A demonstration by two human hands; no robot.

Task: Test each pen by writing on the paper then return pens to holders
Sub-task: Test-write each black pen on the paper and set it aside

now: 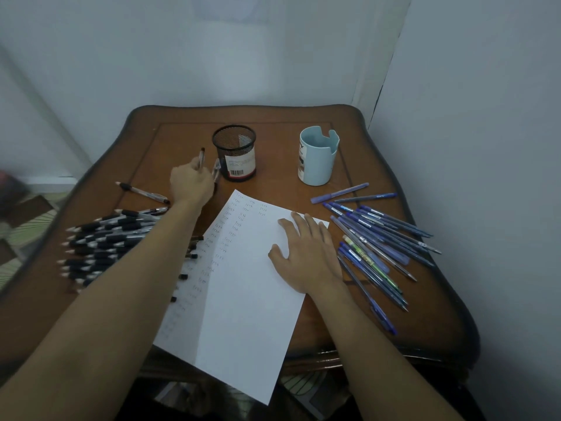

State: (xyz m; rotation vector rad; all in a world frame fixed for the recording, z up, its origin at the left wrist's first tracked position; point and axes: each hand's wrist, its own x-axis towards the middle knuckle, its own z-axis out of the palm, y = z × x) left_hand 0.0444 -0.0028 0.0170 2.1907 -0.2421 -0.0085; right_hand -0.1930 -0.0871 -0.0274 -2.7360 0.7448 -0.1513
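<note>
— What is gripped?
— Clear-barrelled pens [201, 156], clamped in the left hand [191, 182] beside the black wire-mesh holder [234, 153].
— The right hand [303, 256]?
— Spread flat, fingers straight, on the white paper sheet [243, 314].

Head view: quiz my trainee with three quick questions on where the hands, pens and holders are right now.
1. True or false: no pen sticks up out of the light blue holder.
2. The left hand grips pens right beside which thing? A. black mesh holder B. light blue holder C. neither
3. Fill in: the right hand rests flat on the ___.
Key: 1 true; 2 A; 3 paper.
</note>
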